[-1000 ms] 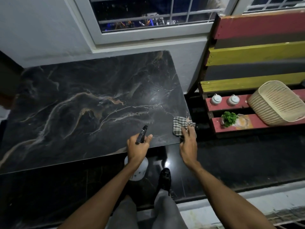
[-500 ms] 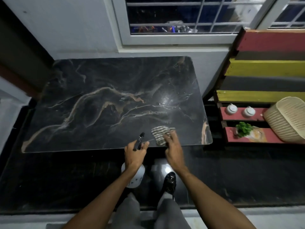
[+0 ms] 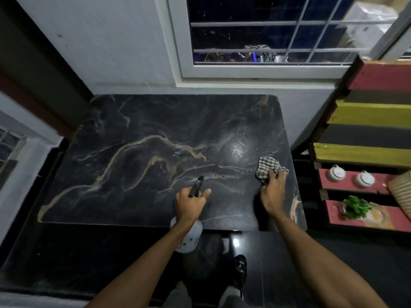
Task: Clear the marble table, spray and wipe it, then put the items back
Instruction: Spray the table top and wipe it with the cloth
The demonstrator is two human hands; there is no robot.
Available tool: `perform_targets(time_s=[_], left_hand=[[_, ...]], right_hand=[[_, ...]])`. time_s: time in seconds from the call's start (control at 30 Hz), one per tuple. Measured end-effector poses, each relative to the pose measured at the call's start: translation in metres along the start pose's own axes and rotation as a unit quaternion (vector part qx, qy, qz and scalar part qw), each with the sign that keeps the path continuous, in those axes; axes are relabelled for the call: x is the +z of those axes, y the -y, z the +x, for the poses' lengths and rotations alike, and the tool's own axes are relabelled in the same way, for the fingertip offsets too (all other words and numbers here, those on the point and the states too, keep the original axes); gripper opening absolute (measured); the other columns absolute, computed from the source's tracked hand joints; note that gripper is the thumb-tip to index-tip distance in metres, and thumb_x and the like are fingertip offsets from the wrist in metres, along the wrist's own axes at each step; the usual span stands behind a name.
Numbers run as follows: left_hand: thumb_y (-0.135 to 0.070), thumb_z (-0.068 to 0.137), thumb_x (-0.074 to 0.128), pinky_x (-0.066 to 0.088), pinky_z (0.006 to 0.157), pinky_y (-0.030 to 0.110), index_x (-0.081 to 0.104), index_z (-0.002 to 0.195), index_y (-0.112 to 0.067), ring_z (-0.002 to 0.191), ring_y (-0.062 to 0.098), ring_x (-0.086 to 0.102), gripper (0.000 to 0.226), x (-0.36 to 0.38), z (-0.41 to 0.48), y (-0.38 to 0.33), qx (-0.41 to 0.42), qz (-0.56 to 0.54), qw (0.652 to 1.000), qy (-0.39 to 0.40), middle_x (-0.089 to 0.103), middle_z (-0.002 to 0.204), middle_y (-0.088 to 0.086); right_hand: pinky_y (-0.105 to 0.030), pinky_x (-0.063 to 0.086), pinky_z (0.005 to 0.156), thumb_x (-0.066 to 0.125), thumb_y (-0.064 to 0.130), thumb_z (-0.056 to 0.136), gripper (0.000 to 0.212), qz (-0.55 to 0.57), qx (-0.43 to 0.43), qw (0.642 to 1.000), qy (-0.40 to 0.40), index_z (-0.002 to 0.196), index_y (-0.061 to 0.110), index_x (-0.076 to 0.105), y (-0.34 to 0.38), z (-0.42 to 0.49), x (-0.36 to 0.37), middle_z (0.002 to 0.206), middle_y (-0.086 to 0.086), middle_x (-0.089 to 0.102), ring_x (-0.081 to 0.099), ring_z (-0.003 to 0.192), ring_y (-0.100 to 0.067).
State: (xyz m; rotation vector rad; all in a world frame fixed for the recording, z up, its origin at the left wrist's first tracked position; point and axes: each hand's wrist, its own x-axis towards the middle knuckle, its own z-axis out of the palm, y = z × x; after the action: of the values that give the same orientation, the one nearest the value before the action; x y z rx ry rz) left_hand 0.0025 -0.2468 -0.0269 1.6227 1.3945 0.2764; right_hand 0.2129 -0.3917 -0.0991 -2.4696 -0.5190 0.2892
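Under the window the dark marble counter [image 3: 142,165] lies bare and wet-speckled, the right hand [image 3: 273,192], pressing the checked cloth [image 3: 266,167], has swept out to its right edge, while the left hand [image 3: 190,205] grips the spray bottle [image 3: 188,235], so wiping is underway.

Honestly, you've got nothing readable here. The white spray bottle [image 3: 189,237] in your left hand [image 3: 190,204] has a few dark marks on its side, but they're just smudgy blobs, way too blurred to make out as letters. The two small white jars [image 3: 337,173] on the pink shelf have a faint mark on top, same story, too small to read. The checked cloth [image 3: 266,166] under your right hand [image 3: 273,193] is only a pattern, no label showing. No numbers or signs anywhere else either.
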Motion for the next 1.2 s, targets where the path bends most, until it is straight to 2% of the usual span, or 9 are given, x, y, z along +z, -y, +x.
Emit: perform_targets(time_s=[0.17, 0.3, 0.43, 0.6, 0.77, 0.93, 1.07, 1.1, 1.2], left_hand=[[-0.040, 0.083, 0.077, 0.059, 0.067, 0.045, 0.057, 0.056, -0.011, 0.063, 0.033, 0.065, 0.044, -0.012, 0.015, 0.000, -0.001, 0.005, 1.000, -0.028, 0.066, 0.065, 0.017], [-0.032, 0.085, 0.080, 0.055, 0.061, 0.036, 0.058, 0.057, 0.000, 0.055, 0.024, 0.062, 0.047, -0.047, 0.039, 0.003, 0.017, -0.016, 0.998, -0.058, 0.064, 0.057, 0.014], [-0.029, 0.085, 0.080, 0.053, 0.062, 0.037, 0.058, 0.054, -0.006, 0.057, 0.027, 0.063, 0.045, -0.091, 0.072, 0.013, 0.038, -0.026, 0.996, -0.079, 0.061, 0.052, 0.006], [-0.023, 0.086, 0.079, 0.050, 0.057, 0.035, 0.059, 0.057, 0.001, 0.055, 0.028, 0.064, 0.043, -0.150, 0.115, 0.023, 0.090, -0.048, 0.989, -0.105, 0.063, 0.054, 0.014], [-0.019, 0.086, 0.080, 0.048, 0.058, 0.031, 0.057, 0.054, -0.011, 0.053, 0.023, 0.059, 0.040, -0.192, 0.146, 0.027, 0.071, -0.094, 0.985, -0.128, 0.059, 0.052, 0.004], [-0.034, 0.085, 0.078, 0.055, 0.076, 0.038, 0.062, 0.060, -0.010, 0.071, 0.031, 0.068, 0.038, -0.235, 0.166, 0.048, 0.046, -0.095, 0.986, -0.132, 0.067, 0.058, 0.005], [-0.033, 0.086, 0.078, 0.053, 0.077, 0.037, 0.058, 0.057, -0.020, 0.075, 0.028, 0.067, 0.038, -0.266, 0.177, 0.057, 0.043, -0.082, 0.985, -0.143, 0.066, 0.063, 0.001], [-0.031, 0.087, 0.078, 0.050, 0.073, 0.032, 0.057, 0.057, -0.022, 0.070, 0.024, 0.065, 0.037, -0.274, 0.180, 0.060, 0.039, -0.080, 0.985, -0.149, 0.065, 0.062, 0.000], [-0.027, 0.088, 0.078, 0.040, 0.059, 0.011, 0.060, 0.057, -0.014, 0.059, 0.011, 0.062, 0.038, -0.298, 0.190, 0.070, 0.027, -0.091, 0.981, -0.168, 0.063, 0.056, 0.000]], right_hand=[[-0.046, 0.026, 0.123, 0.044, -0.007, 0.087, 0.065, 0.016, -0.149, 0.985, 0.086, 0.148, 0.014, 0.041, 0.048, 0.005, 0.056, 0.162, -0.007, 0.022, 0.025, 0.148, -0.025], [-0.043, 0.030, 0.120, 0.039, -0.010, 0.089, 0.060, 0.068, -0.075, 0.994, 0.047, 0.145, 0.011, 0.043, 0.097, 0.013, 0.085, 0.154, -0.003, 0.031, 0.031, 0.143, -0.014], [-0.035, 0.030, 0.120, 0.043, -0.008, 0.083, 0.067, 0.031, -0.364, 0.912, 0.188, 0.146, 0.013, 0.046, 0.161, -0.029, 0.135, 0.159, -0.008, 0.031, 0.030, 0.147, -0.025], [-0.043, 0.025, 0.123, 0.043, 0.002, 0.080, 0.063, 0.066, -0.141, 0.983, 0.101, 0.142, 0.008, 0.050, 0.212, 0.023, 0.155, 0.155, -0.018, 0.034, 0.034, 0.143, -0.037], [-0.040, 0.026, 0.123, 0.048, -0.005, 0.086, 0.066, 0.007, -0.384, 0.895, 0.228, 0.149, 0.017, 0.044, 0.259, -0.034, 0.207, 0.162, -0.007, 0.026, 0.025, 0.151, -0.025], [-0.034, 0.027, 0.120, 0.048, -0.009, 0.079, 0.065, 0.029, -0.157, 0.981, 0.107, 0.142, 0.008, 0.050, 0.286, -0.011, 0.209, 0.157, -0.014, 0.031, 0.036, 0.143, -0.035], [-0.033, 0.018, 0.124, 0.051, -0.004, 0.082, 0.073, -0.005, -0.388, 0.879, 0.275, 0.151, 0.018, 0.041, 0.312, -0.074, 0.246, 0.166, -0.006, 0.018, 0.015, 0.154, -0.021], [-0.032, 0.020, 0.122, 0.050, -0.003, 0.079, 0.073, -0.008, -0.393, 0.878, 0.273, 0.149, 0.017, 0.045, 0.317, -0.062, 0.247, 0.166, -0.006, 0.020, 0.016, 0.154, -0.020], [-0.035, 0.030, 0.119, 0.043, 0.009, 0.073, 0.068, -0.012, -0.200, 0.969, 0.145, 0.140, 0.010, 0.054, 0.334, 0.001, 0.246, 0.157, -0.014, 0.034, 0.034, 0.146, -0.031]])
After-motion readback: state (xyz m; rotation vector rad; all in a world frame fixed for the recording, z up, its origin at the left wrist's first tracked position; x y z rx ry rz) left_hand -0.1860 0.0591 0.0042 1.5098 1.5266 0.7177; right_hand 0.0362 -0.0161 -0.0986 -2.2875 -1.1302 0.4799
